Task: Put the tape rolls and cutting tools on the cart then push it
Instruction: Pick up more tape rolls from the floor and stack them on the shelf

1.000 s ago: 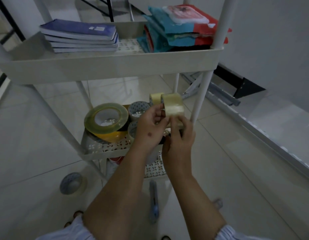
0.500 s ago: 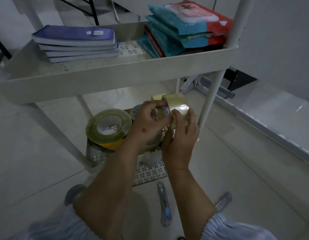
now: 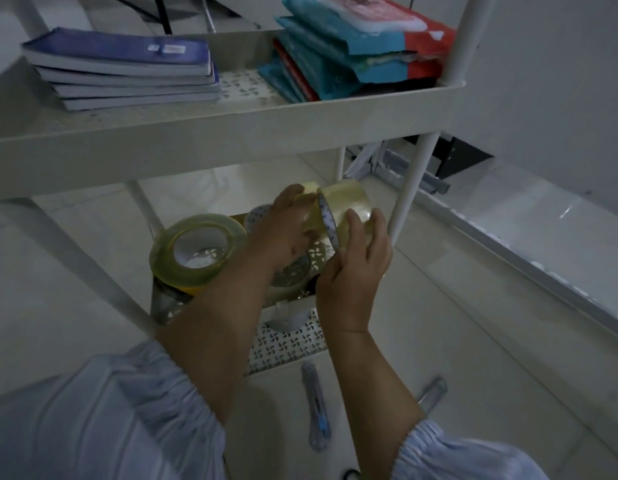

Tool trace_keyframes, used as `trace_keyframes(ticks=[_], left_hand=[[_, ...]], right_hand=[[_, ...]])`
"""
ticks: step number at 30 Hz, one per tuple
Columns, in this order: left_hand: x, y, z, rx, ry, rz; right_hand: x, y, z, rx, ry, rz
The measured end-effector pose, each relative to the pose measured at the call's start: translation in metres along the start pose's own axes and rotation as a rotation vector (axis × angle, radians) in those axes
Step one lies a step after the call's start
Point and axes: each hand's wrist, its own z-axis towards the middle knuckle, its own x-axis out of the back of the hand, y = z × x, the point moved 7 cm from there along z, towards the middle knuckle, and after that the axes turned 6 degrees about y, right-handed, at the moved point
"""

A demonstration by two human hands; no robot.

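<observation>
We set two clear tape rolls on the middle shelf point(image 3: 162, 306) of the cart point(image 3: 196, 147), and the step goes best, we judge, if each roll is laid flat beside the big yellow roll point(image 3: 196, 251) rather than left on edge, where it could roll off the shallow rim. Our right hand point(image 3: 352, 268) grips the nearer tape roll point(image 3: 349, 206), fingers curled over its outer band, thumb on its side. Our left hand point(image 3: 283, 230) holds the second roll point(image 3: 309, 202) just behind it, fingers wrapped over the top. Both rolls stand upright, touching. Two utility knives point(image 3: 316, 414) point(image 3: 432, 393) lie on the floor below the cart, not yet loaded. Notebooks point(image 3: 127, 71) and packets point(image 3: 352, 60) fill the top shelf.
</observation>
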Motion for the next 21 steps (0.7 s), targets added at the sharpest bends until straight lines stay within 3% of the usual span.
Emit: trace_keyframes(ticks=[6,12,21], left_hand=[[0.007,0.008,0.002,-0.022,0.119,0.127],[0.001,0.007,0.007,-0.026,0.114,0.152],[-0.002,0.004,0.005,-0.03,0.063,0.052]], right_hand=[[0.0,-0.011,0.01,-0.012,0.046,-0.044],[-0.01,-0.011,0.016,-0.017,0.129,-0.112],[-0.042,0.014,0.015,-0.111,-0.111,-0.129]])
